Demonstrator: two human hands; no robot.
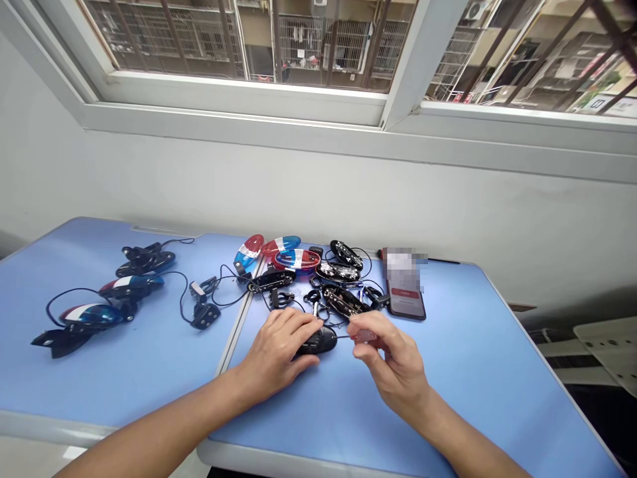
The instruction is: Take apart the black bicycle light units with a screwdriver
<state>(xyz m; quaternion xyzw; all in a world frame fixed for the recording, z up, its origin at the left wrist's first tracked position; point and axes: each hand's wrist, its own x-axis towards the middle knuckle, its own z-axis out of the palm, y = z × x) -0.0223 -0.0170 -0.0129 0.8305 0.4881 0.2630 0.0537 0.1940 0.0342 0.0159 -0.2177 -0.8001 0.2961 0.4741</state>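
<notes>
My left hand is curled over a black oval plastic housing, holding it against the blue table. My right hand pinches a small translucent piece between thumb and fingers, just right of the housing. A thin wire or pin seems to run between that piece and the housing. Directly behind my hands lies a tangle of black lamp housings, wires and small black brackets. Red-and-blue oval lamp covers lie beyond the tangle.
A smartphone with a partly blurred screen lies right of the pile. On the left table section, several wired red-and-blue lamp units lie near black mounts. A seam divides the tabletop, and a white wall and window rise behind it.
</notes>
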